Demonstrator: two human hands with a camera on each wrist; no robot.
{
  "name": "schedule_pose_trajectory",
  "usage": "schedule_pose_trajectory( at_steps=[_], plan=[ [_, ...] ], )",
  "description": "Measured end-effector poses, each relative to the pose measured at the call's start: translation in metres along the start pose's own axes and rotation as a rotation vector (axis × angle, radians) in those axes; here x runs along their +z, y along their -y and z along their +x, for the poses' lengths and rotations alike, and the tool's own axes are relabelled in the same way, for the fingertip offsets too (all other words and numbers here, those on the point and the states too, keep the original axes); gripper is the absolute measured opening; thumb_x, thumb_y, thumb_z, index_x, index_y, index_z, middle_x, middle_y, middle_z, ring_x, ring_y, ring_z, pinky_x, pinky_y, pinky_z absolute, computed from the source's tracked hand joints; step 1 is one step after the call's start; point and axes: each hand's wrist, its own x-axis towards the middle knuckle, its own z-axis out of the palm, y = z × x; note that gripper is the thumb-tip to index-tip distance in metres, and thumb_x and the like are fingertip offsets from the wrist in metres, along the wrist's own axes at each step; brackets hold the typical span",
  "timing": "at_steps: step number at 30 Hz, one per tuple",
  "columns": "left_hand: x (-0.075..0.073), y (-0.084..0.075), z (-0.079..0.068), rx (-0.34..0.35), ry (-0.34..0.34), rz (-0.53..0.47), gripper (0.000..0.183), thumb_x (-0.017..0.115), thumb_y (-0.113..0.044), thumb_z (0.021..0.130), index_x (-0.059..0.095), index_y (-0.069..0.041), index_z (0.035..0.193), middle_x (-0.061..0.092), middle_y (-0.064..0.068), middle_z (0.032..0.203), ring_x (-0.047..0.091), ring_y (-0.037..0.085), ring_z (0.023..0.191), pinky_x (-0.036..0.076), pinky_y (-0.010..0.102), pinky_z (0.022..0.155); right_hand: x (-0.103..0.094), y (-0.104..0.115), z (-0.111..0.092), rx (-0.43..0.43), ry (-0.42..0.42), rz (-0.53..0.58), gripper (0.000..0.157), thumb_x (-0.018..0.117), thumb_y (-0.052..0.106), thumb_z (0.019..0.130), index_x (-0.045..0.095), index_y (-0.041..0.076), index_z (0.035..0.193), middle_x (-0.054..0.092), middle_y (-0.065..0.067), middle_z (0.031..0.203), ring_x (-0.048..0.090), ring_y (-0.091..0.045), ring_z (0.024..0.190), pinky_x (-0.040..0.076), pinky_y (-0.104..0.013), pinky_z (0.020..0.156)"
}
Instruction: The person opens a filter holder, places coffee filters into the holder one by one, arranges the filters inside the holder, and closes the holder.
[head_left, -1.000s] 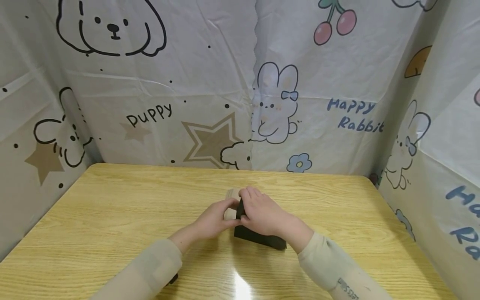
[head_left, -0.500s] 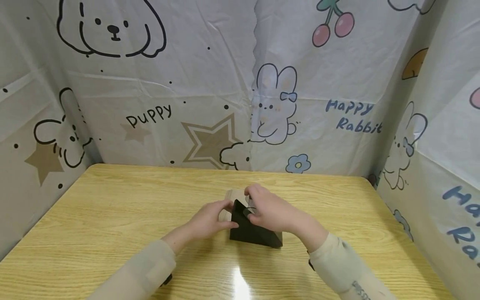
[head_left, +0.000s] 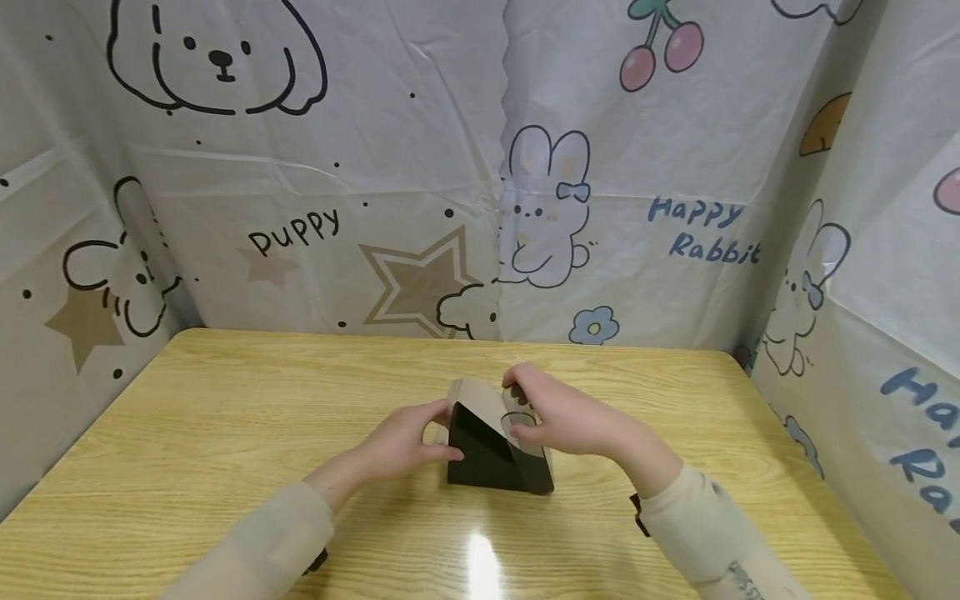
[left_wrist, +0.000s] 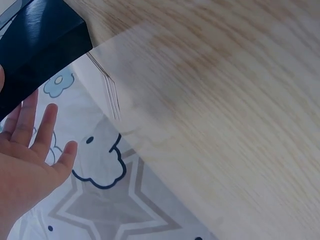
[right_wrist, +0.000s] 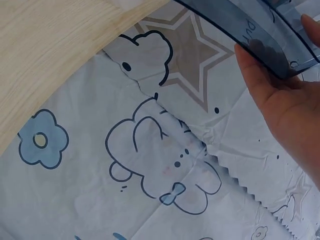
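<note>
In the head view a black, wedge-shaped case (head_left: 483, 454), which looks like a folding glasses case, stands on the table with a pale flap (head_left: 476, 393) slanting up behind it. My left hand (head_left: 401, 440) grips its left end, thumb on the near side and fingers behind. The left wrist view shows a dark corner of the case (left_wrist: 47, 42) above my spread fingers. My right hand (head_left: 558, 415) pinches a pair of tinted glasses (head_left: 522, 421) at the case's right side. Close up, a see-through grey lens (right_wrist: 240, 32) lies between my right thumb and fingers.
The wood-grain table (head_left: 262, 400) reaches back to a patterned cloth wall (head_left: 337, 150), with another cloth side (head_left: 900, 292) at the right. A dark wrist strap (head_left: 640, 515) shows at the right sleeve.
My right hand has moved right, uncovering the case's top and bringing the tinted glasses into sight. The left hand and the case have shifted slightly left.
</note>
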Motion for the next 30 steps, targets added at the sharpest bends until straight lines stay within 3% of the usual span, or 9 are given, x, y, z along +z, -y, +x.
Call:
schedule_pose_trajectory(
  at_steps=[15, 22, 27, 30],
  plan=[
    [-0.016, 0.014, -0.008, -0.06, 0.043, -0.038, 0.035, 0.074, -0.036, 0.079, 0.058, -0.022, 0.107, 0.063, -0.003, 0.108, 0.057, 0.022, 0.109, 0.043, 0.047, 0.094, -0.011, -0.007, -0.008, -0.002, 0.029, 0.005, 0.039, 0.061, 0.012, 0.088, 0.044, 0.002, 0.122, 0.047, -0.007, 0.111, 0.045, -0.017, 0.098, 0.043, -0.032, 0.085],
    [-0.013, 0.009, 0.0, -0.075, 0.028, -0.131, 0.054, 0.076, -0.036, 0.077, 0.056, -0.016, 0.124, 0.06, 0.008, 0.123, 0.052, 0.032, 0.12, 0.038, 0.052, 0.101, -0.011, -0.007, -0.008, -0.015, 0.03, 0.001, 0.038, 0.06, 0.011, 0.089, 0.044, 0.001, 0.122, 0.046, -0.008, 0.11, 0.044, -0.018, 0.097, 0.042, -0.032, 0.084],
    [-0.012, 0.009, 0.003, -0.047, 0.044, -0.189, 0.03, 0.075, -0.031, 0.079, 0.064, -0.014, 0.101, 0.067, 0.002, 0.105, 0.061, 0.024, 0.105, 0.046, 0.046, 0.093, -0.011, -0.008, -0.008, -0.017, 0.029, 0.0, 0.038, 0.06, 0.012, 0.089, 0.043, 0.002, 0.122, 0.045, -0.008, 0.11, 0.044, -0.019, 0.098, 0.042, -0.032, 0.085],
    [-0.013, 0.01, 0.002, -0.042, 0.053, -0.2, 0.027, 0.076, -0.029, 0.078, 0.065, -0.013, 0.096, 0.067, -0.001, 0.094, 0.062, 0.016, 0.093, 0.049, 0.039, 0.087, -0.01, -0.008, -0.008, -0.018, 0.027, 0.0, 0.038, 0.061, 0.012, 0.089, 0.043, 0.002, 0.121, 0.045, -0.008, 0.109, 0.044, -0.019, 0.098, 0.042, -0.032, 0.084]
  ],
)
